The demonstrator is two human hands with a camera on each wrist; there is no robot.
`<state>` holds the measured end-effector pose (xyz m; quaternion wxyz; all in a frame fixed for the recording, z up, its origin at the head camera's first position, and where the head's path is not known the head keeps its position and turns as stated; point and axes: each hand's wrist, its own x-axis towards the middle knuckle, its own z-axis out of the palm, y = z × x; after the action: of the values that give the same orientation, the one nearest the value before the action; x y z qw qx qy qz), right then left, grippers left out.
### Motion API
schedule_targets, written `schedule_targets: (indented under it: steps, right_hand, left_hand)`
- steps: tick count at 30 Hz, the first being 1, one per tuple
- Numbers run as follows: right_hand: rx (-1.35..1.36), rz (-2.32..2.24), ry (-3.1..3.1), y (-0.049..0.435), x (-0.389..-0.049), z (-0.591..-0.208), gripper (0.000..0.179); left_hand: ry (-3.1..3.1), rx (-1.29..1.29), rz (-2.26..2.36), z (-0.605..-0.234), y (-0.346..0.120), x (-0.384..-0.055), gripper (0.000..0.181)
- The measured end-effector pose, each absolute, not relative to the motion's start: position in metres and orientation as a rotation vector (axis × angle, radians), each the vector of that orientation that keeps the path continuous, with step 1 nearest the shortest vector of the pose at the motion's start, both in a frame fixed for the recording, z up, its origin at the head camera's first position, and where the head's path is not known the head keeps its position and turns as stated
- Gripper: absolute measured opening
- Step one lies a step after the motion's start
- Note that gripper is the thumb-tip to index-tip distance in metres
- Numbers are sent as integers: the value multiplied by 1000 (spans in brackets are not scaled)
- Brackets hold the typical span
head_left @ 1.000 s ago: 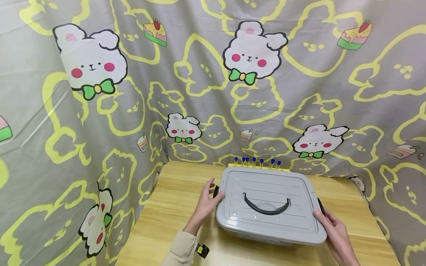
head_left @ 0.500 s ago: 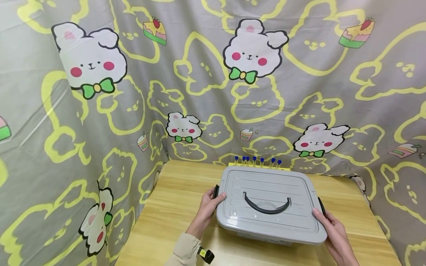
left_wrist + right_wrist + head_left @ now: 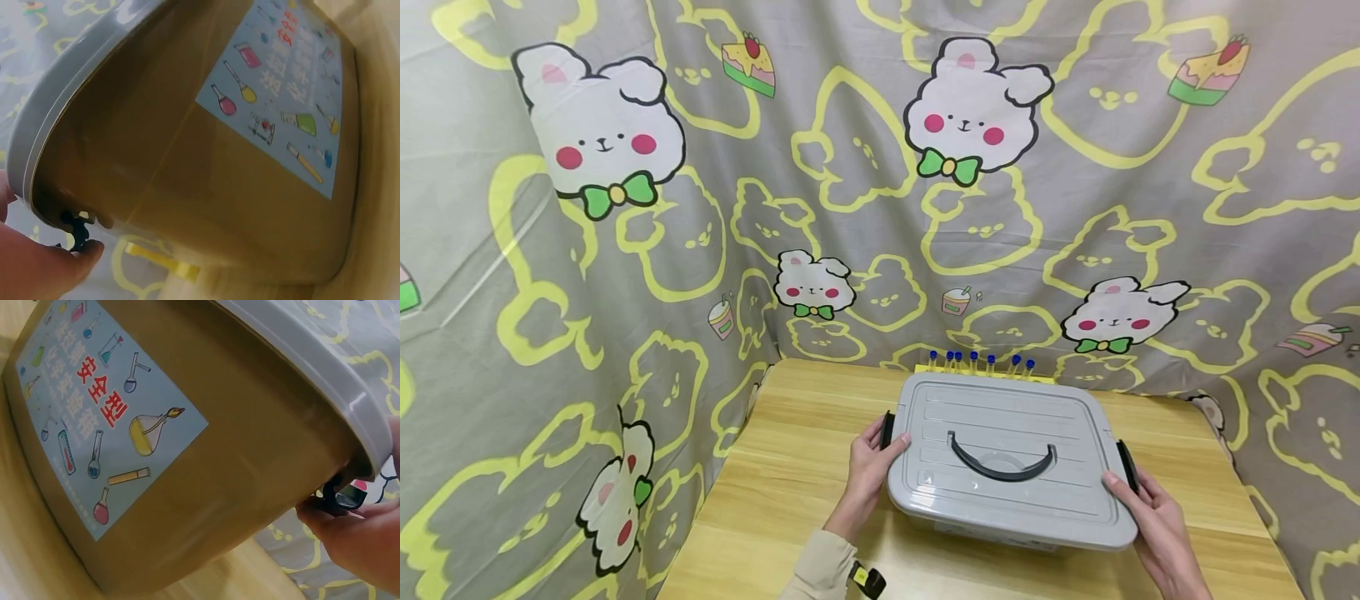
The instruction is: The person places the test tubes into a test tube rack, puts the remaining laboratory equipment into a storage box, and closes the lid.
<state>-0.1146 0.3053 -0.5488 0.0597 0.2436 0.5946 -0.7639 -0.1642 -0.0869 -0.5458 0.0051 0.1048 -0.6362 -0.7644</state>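
Note:
A storage box with a grey lid (image 3: 1015,521) stands on the table, a black carrying handle (image 3: 1000,473) folded down on top. My left hand (image 3: 867,471) grips its left end, thumb on the lid's rim and fingers at the left black latch (image 3: 887,429). In the left wrist view a fingertip touches that latch from below. At the other end my right hand (image 3: 1157,525) has its thumb on the rim, with fingers under the right black latch (image 3: 345,495). Both latches stick outward. A printed label (image 3: 112,406) with glassware drawings covers the box's front. The box's contents are hidden.
Behind the box, several blue-capped tubes (image 3: 973,358) stand in a yellow rack (image 3: 920,368), mostly hidden by the lid. Wood-grain table (image 3: 790,450) extends to both sides. A patterned curtain (image 3: 865,333) encloses the back and sides.
My left fingers have closed in on the left latch. Both latches have swung up and outward, the right one most visibly. The box has stayed in place.

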Motion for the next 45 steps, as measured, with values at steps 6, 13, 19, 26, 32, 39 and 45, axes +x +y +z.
schedule_targets:
  steps: [6,13,19,26,32,39,45]
  right_hand:
    - [665,-2415,1852,304,-112,-548,90]
    - [624,-2457,1921,301,-110,-549,87]
    - [685,-2356,2023,300,-113,-547,88]
    - [711,-2287,2084,298,-112,-546,86]
    - [716,-2286,2111,297,-112,-546,84]
    - [746,-2321,2087,298,-112,-547,82]
    - [739,-2369,2100,297,-111,-545,81]
  left_hand:
    - [-2034,265,-2320,-543,-87,-165,69]
    - [-2014,155,-2290,-543,-86,-165,66]
    - [-2068,78,-2281,-544,-90,-164,70]
    - [-2082,97,-2286,-547,-91,-162,68]
    - [-2070,69,-2283,-548,-91,-162,67]
    - [-2102,50,-2255,-543,-90,-162,64]
    - [-2149,-31,-2161,-536,-88,-161,56]
